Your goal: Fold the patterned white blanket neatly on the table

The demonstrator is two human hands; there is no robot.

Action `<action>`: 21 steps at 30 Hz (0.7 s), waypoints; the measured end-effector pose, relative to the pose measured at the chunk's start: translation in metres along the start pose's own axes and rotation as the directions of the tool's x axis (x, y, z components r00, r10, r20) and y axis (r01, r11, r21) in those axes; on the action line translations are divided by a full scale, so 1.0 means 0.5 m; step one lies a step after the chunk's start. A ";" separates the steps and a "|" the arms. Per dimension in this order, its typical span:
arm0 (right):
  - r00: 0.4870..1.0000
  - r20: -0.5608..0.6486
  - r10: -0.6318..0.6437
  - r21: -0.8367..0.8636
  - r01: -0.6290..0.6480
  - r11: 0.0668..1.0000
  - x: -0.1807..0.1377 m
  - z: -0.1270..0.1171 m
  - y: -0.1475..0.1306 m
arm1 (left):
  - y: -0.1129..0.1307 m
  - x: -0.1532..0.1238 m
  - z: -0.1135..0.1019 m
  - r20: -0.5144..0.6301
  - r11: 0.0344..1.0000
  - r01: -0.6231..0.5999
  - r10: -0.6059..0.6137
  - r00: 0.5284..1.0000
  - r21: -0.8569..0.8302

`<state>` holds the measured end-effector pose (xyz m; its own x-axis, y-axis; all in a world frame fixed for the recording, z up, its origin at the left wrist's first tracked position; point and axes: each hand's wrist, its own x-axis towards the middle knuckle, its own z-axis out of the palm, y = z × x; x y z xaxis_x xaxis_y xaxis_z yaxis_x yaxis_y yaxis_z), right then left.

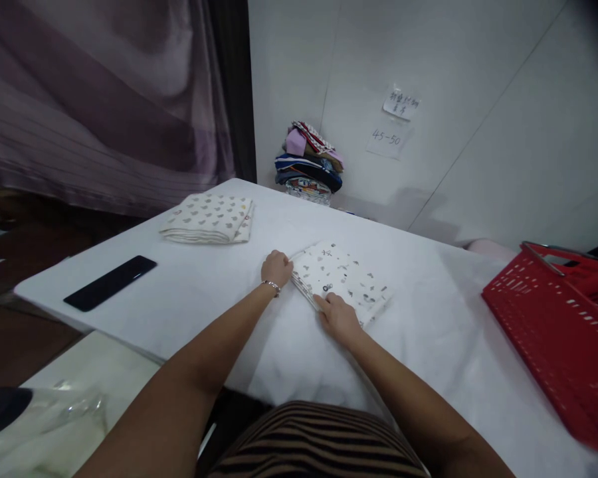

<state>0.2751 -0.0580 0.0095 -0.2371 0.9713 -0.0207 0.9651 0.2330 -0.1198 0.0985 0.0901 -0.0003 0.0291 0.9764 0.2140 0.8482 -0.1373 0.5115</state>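
A folded white cloth with small dark prints [349, 275] lies on the white-covered table [204, 305] in front of me. My left hand [278, 268], with a bracelet at the wrist, is closed on the cloth's left corner, its fingertips pinching the layered edge. Near the cloth's front edge, my right hand [339, 318] lies with fingers stretched over the fabric, the index finger along the folded layers. Farther left sits a second folded cloth [209, 218], white with grey leaf-like prints, and neither hand touches it.
A black flat slab [110, 283] lies at the table's left. The red plastic basket [558, 338] stands at the right edge. Behind the table rises a stack of folded fabrics [309, 162] by the wall. Clear plastic bags [64, 425] are at lower left.
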 end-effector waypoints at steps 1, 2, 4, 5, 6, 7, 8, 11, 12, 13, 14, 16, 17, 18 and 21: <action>1.000 0.006 -0.001 0.009 0.001 1.000 0.000 -0.002 0.000 | -0.004 0.003 0.001 0.013 0.999 0.041 -0.040 0.999 -0.025; 1.000 0.011 -0.004 0.018 0.004 1.000 0.000 -0.004 0.001 | -0.009 0.007 0.001 0.029 0.996 0.081 -0.080 0.996 -0.044; 1.000 0.018 -0.006 0.030 0.005 1.000 0.000 -0.006 0.002 | -0.019 0.015 0.004 0.069 0.989 0.135 -0.131 0.989 -0.057; 1.000 0.020 -0.005 0.031 0.005 1.000 0.000 -0.007 0.003 | -0.025 0.020 0.006 0.088 0.988 0.144 -0.139 0.986 -0.053; 1.000 0.019 -0.005 0.030 0.004 1.000 0.000 -0.007 0.004 | -0.029 0.023 0.009 0.106 0.988 0.148 -0.142 0.984 -0.048; 1.000 0.015 -0.004 0.027 0.003 1.000 0.001 -0.007 0.004 | -0.033 0.026 0.011 0.120 0.988 0.150 -0.144 0.982 -0.046; 1.000 0.012 -0.003 0.023 0.003 1.000 0.001 -0.006 0.005 | -0.036 0.028 0.014 0.130 0.987 0.151 -0.144 0.981 -0.045; 1.000 0.010 -0.010 0.018 0.010 1.000 0.004 -0.006 0.004 | -0.038 0.026 0.018 0.119 0.988 0.148 -0.142 0.983 -0.044; 1.000 0.013 -0.011 0.015 0.011 1.000 0.005 -0.006 0.003 | -0.036 0.023 0.018 0.105 0.988 0.146 -0.140 0.985 -0.047; 1.000 0.016 -0.011 0.011 0.011 1.000 0.006 -0.006 0.002 | -0.033 0.018 0.016 0.086 0.991 0.127 -0.122 0.989 -0.049; 1.000 0.018 -0.012 0.005 0.012 1.000 0.007 -0.006 0.001 | -0.029 0.014 0.014 0.062 0.996 0.082 -0.079 0.995 -0.044; 1.000 0.021 -0.014 -0.013 0.014 1.000 0.009 -0.005 -0.001 | -0.017 0.003 0.008 0.021 0.997 -0.076 0.076 0.997 -0.007; 1.000 0.023 -0.016 -0.023 0.017 1.000 0.009 -0.004 -0.003 | -0.008 -0.002 0.004 0.008 0.985 -0.171 0.171 0.985 0.020; 1.000 0.025 -0.018 -0.032 0.019 0.999 0.009 -0.003 -0.004 | 0.002 -0.006 0.002 0.003 0.964 -0.261 0.261 0.965 0.046; 1.000 0.021 -0.022 -0.055 0.023 0.998 0.009 0.000 -0.007 | 0.039 -0.017 0.001 0.021 0.892 -0.448 0.447 0.894 0.057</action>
<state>0.2707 -0.0544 0.0099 -0.2605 0.9647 -0.0388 0.9640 0.2577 -0.0655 0.1151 0.0792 0.0075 0.4168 0.8151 0.4024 0.7739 -0.5504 0.3132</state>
